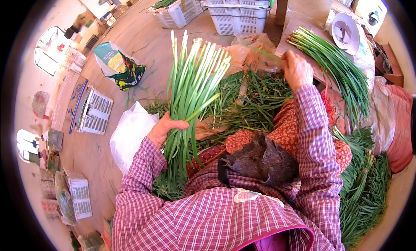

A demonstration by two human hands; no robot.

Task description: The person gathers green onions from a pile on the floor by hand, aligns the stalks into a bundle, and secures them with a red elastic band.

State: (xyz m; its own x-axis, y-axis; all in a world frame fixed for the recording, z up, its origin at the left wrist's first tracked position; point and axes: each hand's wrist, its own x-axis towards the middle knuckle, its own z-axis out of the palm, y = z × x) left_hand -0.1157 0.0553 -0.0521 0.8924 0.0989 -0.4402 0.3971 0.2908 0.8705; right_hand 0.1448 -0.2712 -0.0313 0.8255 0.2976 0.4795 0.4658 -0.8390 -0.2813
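Landmark: loose leaf pile [264,93], spread in front of the seated person. Left hand [167,127] is closed around the thing being worked, a thick bunch of long green stalks [187,93], thumb across the front, fingers wrapped behind. Firm hold by the look of it, no gap to speak of. Bunch is up over the left side of the pile: pale cut ends pointing up and fanned, slightly uneven, leafy ends hanging down past the wrist.

Right hand [298,70] is raised at the pile's far right edge, well apart from the bunch. Thumb and fingertips pinched together on a thin green leaf [266,53], which sticks out leftward; it's blurred.

Around the pile: crumpled clear plastic [259,42] just beyond it, stacked white crates [236,21] farther out the same way. A second bunch [336,62] lies to its right, near a white hat [345,33]. Big heap of greens [366,194] right of it and closer to the wearer. White bag [131,136] just left of it, printed bag [121,65] farther left and beyond. Dark grey cloth [264,160] on the lap, near side of the pile.
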